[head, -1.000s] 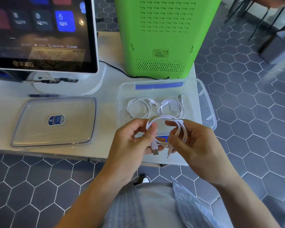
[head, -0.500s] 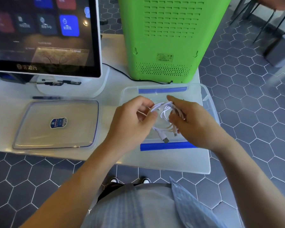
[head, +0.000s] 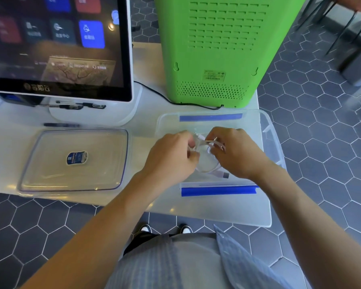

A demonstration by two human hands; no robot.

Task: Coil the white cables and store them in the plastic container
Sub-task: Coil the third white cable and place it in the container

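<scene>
Both hands, left hand point(head: 175, 157) and right hand point(head: 236, 153), pinch the coiled white cable point(head: 206, 163) low inside the plastic container point(head: 267, 130), centre-right of frame | clear lid point(head: 50, 180) lies left on the worktop point(head: 146, 122)

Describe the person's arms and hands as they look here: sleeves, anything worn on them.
Both forearms are bare up to the frame edge; no sleeve shows on either. The left hand and the right hand wear no gloves, and no watch, ring or wristband is visible. A light blue striped shirt hangs open over a grey top below the arms.
</scene>
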